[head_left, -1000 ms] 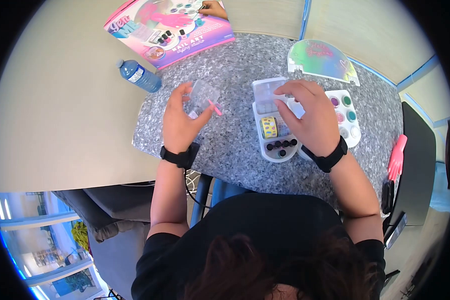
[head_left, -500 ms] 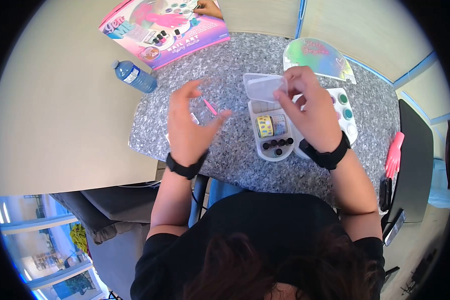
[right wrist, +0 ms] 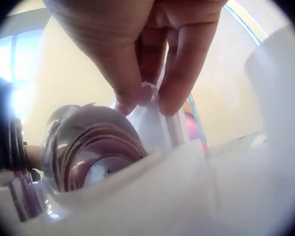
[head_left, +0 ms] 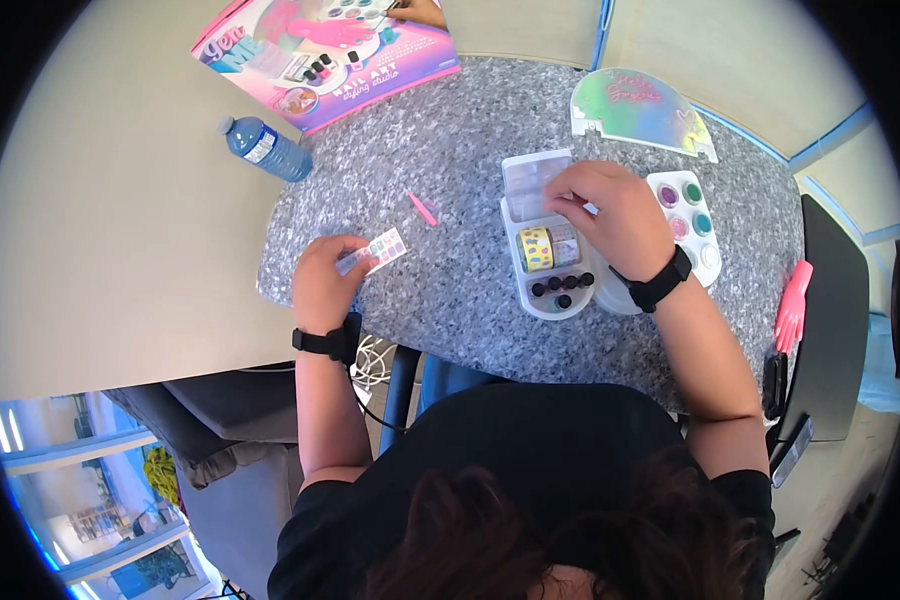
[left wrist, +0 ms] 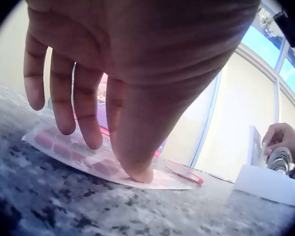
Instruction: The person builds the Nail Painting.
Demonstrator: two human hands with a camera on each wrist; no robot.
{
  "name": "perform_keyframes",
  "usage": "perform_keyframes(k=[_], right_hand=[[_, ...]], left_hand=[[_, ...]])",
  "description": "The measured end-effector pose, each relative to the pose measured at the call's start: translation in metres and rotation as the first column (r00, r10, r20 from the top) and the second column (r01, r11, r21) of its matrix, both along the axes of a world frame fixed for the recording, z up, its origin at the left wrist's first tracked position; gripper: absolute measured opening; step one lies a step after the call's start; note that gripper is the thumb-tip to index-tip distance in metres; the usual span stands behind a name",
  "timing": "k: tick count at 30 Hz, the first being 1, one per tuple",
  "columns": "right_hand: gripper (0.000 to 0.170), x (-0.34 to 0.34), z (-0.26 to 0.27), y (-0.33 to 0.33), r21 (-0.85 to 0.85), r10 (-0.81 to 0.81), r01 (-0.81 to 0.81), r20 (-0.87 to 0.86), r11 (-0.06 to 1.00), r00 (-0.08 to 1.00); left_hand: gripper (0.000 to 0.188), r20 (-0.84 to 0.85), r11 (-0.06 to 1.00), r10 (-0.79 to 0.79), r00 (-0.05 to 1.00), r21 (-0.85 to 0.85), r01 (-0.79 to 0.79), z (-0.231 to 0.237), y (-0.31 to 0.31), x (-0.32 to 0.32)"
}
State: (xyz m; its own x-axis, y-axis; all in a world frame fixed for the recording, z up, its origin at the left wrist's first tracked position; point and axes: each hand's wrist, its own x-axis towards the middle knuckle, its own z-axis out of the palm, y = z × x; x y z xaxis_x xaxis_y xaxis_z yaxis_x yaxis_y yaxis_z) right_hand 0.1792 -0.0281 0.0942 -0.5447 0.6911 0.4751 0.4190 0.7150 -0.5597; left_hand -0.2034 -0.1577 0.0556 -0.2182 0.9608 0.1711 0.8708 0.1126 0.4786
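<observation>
My left hand (head_left: 325, 285) pinches a small sheet of pastel nail stickers (head_left: 387, 249) low over the granite-patterned table. In the left wrist view its thumb presses on the sticker sheet (left wrist: 96, 164), and the other fingers hang above. A pink pair of tweezers (head_left: 423, 209) lies just beyond. My right hand (head_left: 615, 215) pinches the edge of a translucent plastic lid (head_left: 532, 172) at the back of a white tray (head_left: 515, 285). Beside those fingertips, in the right wrist view, sits a roll of tape (right wrist: 96, 142). The tray carries a yellow patterned tape roll (head_left: 536, 249) and several black-capped bottles (head_left: 556, 287).
A white palette of coloured pots (head_left: 705, 190) stands to the right, with a pink model hand (head_left: 794, 305) at the table's right edge. Behind are a rainbow panel (head_left: 640, 110), a nail art box (head_left: 330, 65) and a water bottle (head_left: 265, 148).
My left hand has moved down and left onto the sticker sheet; the clear plastic piece it had is gone from there. My right hand has stayed by the tray, where the lid now lies flatter.
</observation>
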Motion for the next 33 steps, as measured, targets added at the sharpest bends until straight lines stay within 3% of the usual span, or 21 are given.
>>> perform_keyframes(k=[3, 8, 15, 17, 19, 21, 23, 24, 26, 27, 29, 30, 32, 33], right_hand=[[0.009, -0.002, 0.000, -0.006, 0.016, -0.031, 0.031, 0.000, 0.999, 1.000], [0.014, -0.002, 0.010, -0.014, 0.193, -0.117, 0.106, 0.044, 0.975, 0.992], [0.020, -0.014, 0.026, -0.037, 0.190, -0.020, 0.047, -0.141, 0.981, 0.990], [0.022, -0.018, 0.033, -0.046, 0.166, -0.001, 0.030, -0.171, 0.986, 0.985], [0.021, -0.018, 0.044, -0.056, -0.167, -0.033, 0.006, -0.163, 0.986, 0.986], [0.020, -0.015, 0.036, -0.053, -0.247, -0.035, -0.008, -0.168, 0.969, 0.985], [0.019, -0.011, 0.035, -0.052, -0.324, -0.032, -0.027, -0.174, 0.946, 0.984], [0.016, -0.009, 0.037, -0.051, -0.292, -0.066, 0.014, -0.169, 0.956, 0.983], [0.014, -0.003, 0.041, -0.047, -0.257, -0.101, 0.055, -0.167, 0.965, 0.981], [0.013, 0.002, 0.042, -0.042, -0.121, -0.142, 0.123, -0.162, 0.985, 0.976], [0.010, 0.010, 0.048, -0.032, 0.118, -0.190, 0.206, -0.132, 0.971, 0.973], [0.010, 0.014, 0.047, -0.030, 0.118, -0.189, 0.205, -0.133, 0.972, 0.973], [0.011, 0.018, 0.046, -0.026, 0.155, -0.173, 0.181, -0.061, 0.971, 0.983], [0.011, 0.017, 0.043, -0.024, 0.155, -0.175, 0.182, -0.062, 0.971, 0.983]], left_hand=[[0.029, -0.021, 1.000, -0.015, 1.000, -0.011, 0.014, 0.002, 0.004, 0.006], [0.027, 0.195, 0.985, -0.011, 0.981, -0.165, 0.043, 0.004, 0.005, 0.015], [0.021, 0.464, 0.977, -0.046, 0.885, -0.162, 0.136, 0.029, 0.013, 0.040], [0.015, 0.464, 0.956, -0.285, 0.839, 0.196, 0.217, 0.040, 0.017, 0.062], [0.014, 0.481, 0.931, -0.338, 0.809, 0.294, 0.215, 0.055, 0.021, 0.089], [0.013, 0.495, 0.897, -0.395, 0.774, 0.391, 0.208, 0.061, 0.025, 0.106], [0.018, 0.366, 0.850, -0.492, 0.790, 0.397, 0.346, 0.063, 0.029, 0.113], [0.018, 0.366, 0.850, -0.492, 0.790, 0.399, 0.344, 0.062, 0.032, 0.111], [0.025, 0.210, 0.820, -0.535, 0.818, 0.362, 0.443, 0.058, 0.039, 0.105], [0.025, 0.209, 0.819, -0.537, 0.817, 0.364, 0.445, 0.054, 0.044, 0.099], [0.029, -0.024, 0.906, -0.345, 0.938, 0.251, 0.340, 0.044, 0.055, 0.082], [0.029, -0.024, 0.907, -0.345, 0.938, 0.250, 0.339, 0.037, 0.058, 0.073], [0.031, -0.283, 0.907, -0.283, 0.916, 0.230, 0.352, 0.022, 0.063, 0.053], [0.031, -0.284, 0.907, -0.284, 0.916, 0.230, 0.353, 0.014, 0.067, 0.043]])
